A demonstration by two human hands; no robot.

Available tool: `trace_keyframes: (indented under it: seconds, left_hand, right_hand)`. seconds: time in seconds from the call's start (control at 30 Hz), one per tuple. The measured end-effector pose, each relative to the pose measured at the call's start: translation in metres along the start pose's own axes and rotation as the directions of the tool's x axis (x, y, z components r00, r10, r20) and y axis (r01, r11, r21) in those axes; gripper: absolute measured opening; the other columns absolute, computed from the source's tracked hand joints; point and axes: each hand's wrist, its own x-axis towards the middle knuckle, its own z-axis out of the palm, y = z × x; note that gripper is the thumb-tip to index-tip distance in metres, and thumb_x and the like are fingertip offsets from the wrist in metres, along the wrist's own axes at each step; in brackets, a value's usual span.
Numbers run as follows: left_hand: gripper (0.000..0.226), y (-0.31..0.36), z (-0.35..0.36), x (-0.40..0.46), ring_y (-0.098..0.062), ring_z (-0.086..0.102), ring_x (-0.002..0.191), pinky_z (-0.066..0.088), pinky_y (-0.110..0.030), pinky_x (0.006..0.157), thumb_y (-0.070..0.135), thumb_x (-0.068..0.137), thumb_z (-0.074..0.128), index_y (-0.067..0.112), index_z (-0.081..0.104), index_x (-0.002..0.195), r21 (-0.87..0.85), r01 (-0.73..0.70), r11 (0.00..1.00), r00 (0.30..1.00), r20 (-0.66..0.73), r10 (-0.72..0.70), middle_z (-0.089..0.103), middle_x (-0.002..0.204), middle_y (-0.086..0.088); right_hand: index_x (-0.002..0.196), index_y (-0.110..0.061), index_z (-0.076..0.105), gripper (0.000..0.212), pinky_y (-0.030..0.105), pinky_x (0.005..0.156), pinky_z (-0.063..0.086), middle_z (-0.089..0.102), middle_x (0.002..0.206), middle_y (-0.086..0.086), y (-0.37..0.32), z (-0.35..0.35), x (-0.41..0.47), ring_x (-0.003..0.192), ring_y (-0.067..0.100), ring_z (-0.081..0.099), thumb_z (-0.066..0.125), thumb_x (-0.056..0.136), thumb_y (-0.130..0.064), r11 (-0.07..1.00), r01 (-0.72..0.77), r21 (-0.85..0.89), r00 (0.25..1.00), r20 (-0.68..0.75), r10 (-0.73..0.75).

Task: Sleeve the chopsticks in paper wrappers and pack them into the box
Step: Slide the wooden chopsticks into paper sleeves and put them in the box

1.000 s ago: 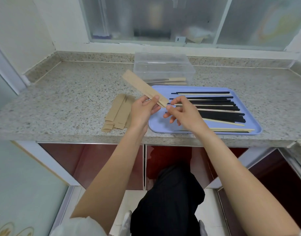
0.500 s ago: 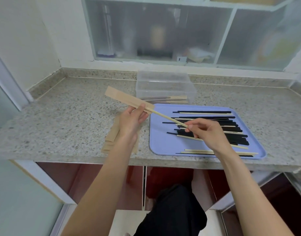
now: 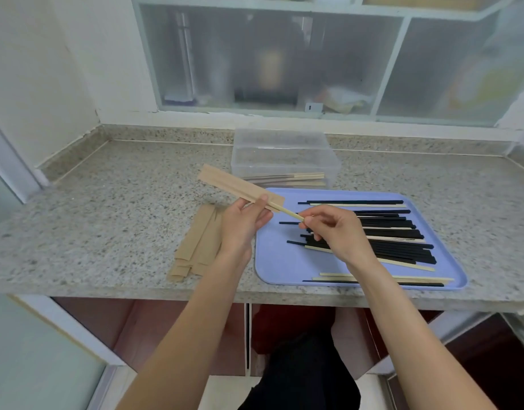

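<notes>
Sleeving step: left hand (image 3: 243, 224) pinches paper wrapper (image 3: 240, 184) pointing to 10 o'clock above worktop (image 3: 121, 202), right hand (image 3: 333, 232) pinches chopstick (image 3: 285, 211) half-inserted; push straight along sleeve axis, avoid buckling.

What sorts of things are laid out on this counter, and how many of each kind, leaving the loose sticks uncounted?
Clear plastic box: 1
Blue tray: 1
Stack of paper wrappers on the counter: 1
Paper wrapper in the left hand: 1
Light chopstick pinched by the right hand: 1
Total: 5
</notes>
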Motion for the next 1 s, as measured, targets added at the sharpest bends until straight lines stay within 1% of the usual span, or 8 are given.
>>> trace_keyframes:
  seconds: [0.17, 0.3, 0.4, 0.53, 0.7, 0.83, 0.9, 1.0]
  left_hand:
    - [0.014, 0.001, 0.007, 0.006, -0.003, 0.069, 0.073, 0.054, -0.015, 0.067, 0.011, 0.091, 0.060, 0.004, 0.064, 0.102, -0.023, -0.068, 0.997, 0.996, -0.053, 0.066, 0.070, 0.086, -0.001]
    - [0.009, 0.012, 0.022, 0.023, -0.004, 0.070, 0.070, 0.055, -0.017, 0.065, 0.015, 0.094, 0.057, 0.008, 0.062, 0.092, 0.085, -0.134, 0.987, 0.991, -0.018, 0.136, 0.070, 0.085, -0.002]
    - [0.013, 0.026, 0.033, 0.040, -0.006, 0.070, 0.069, 0.057, -0.019, 0.067, 0.017, 0.096, 0.054, 0.009, 0.062, 0.091, 0.144, -0.144, 0.979, 0.989, 0.048, 0.138, 0.069, 0.087, -0.006]
    - [0.012, 0.027, 0.039, 0.051, -0.010, 0.068, 0.074, 0.056, -0.019, 0.068, 0.015, 0.095, 0.056, 0.006, 0.061, 0.101, 0.127, -0.132, 0.983, 0.988, 0.092, 0.121, 0.069, 0.087, -0.005]
    - [0.012, 0.011, 0.032, 0.056, -0.003, 0.064, 0.064, 0.056, -0.018, 0.064, 0.016, 0.095, 0.055, 0.007, 0.061, 0.098, 0.194, -0.094, 0.977, 0.994, 0.067, 0.082, 0.067, 0.083, -0.004]
    - [0.012, 0.004, 0.035, 0.055, -0.004, 0.064, 0.066, 0.055, -0.018, 0.063, 0.017, 0.096, 0.054, 0.010, 0.062, 0.095, 0.212, -0.085, 0.974, 0.995, 0.064, 0.073, 0.068, 0.086, -0.004]
    - [0.014, 0.004, 0.038, 0.053, -0.004, 0.064, 0.066, 0.055, -0.018, 0.063, 0.017, 0.096, 0.054, 0.007, 0.062, 0.098, 0.208, -0.078, 0.975, 0.996, 0.058, 0.067, 0.068, 0.085, -0.003]
    - [0.018, 0.003, 0.038, 0.048, -0.011, 0.066, 0.078, 0.056, -0.018, 0.065, 0.017, 0.096, 0.054, 0.005, 0.062, 0.106, 0.212, -0.059, 0.976, 0.997, 0.061, 0.047, 0.068, 0.093, -0.006]
  right_hand:
    - [0.097, -0.013, 0.066, 0.013, 0.013, 0.055, 0.042, 0.071, 0.080, 0.005, 0.000, -0.008, 0.005, 0.058, 0.004, 0.057, 0.059, 0.089, -0.004, 0.992, -0.037, 0.118, 0.999, 0.006, 0.036]
    - [0.090, -0.014, 0.065, 0.012, 0.018, 0.059, 0.043, 0.070, 0.076, -0.003, 0.000, -0.019, 0.021, 0.064, 0.008, 0.056, 0.057, 0.090, -0.005, 0.969, -0.076, 0.235, 0.994, -0.053, 0.091]
    - [0.087, -0.019, 0.066, 0.013, 0.017, 0.064, 0.044, 0.071, 0.073, -0.009, -0.003, -0.031, 0.039, 0.069, 0.005, 0.058, 0.057, 0.091, -0.010, 0.984, -0.045, 0.173, 0.992, -0.108, 0.065]
    - [0.085, -0.016, 0.065, 0.010, 0.006, 0.070, 0.044, 0.072, 0.070, -0.007, 0.001, -0.033, 0.051, 0.075, 0.000, 0.064, 0.061, 0.088, -0.007, 0.997, -0.013, 0.079, 1.000, -0.019, 0.014]
    - [0.083, -0.017, 0.065, 0.005, 0.021, 0.075, 0.047, 0.071, 0.073, 0.001, 0.029, -0.047, 0.039, 0.070, 0.009, 0.061, 0.065, 0.087, -0.014, 0.978, -0.003, -0.210, 0.992, 0.122, 0.029]
    - [0.066, -0.031, 0.062, 0.017, 0.026, 0.063, 0.046, 0.065, 0.066, -0.010, 0.047, -0.065, 0.021, 0.062, 0.005, 0.057, 0.068, 0.079, -0.020, 0.698, 0.120, -0.706, 0.955, 0.275, 0.114]
    - [0.067, -0.029, 0.060, 0.014, 0.026, 0.060, 0.045, 0.064, 0.067, -0.011, 0.048, -0.066, 0.015, 0.065, 0.008, 0.058, 0.062, 0.078, -0.022, 0.577, 0.143, -0.804, 0.963, 0.247, 0.106]
    - [0.073, -0.030, 0.061, 0.010, 0.024, 0.058, 0.041, 0.064, 0.072, -0.012, 0.044, -0.066, 0.014, 0.070, 0.011, 0.059, 0.060, 0.079, -0.023, 0.521, 0.144, -0.841, 0.966, 0.235, 0.112]
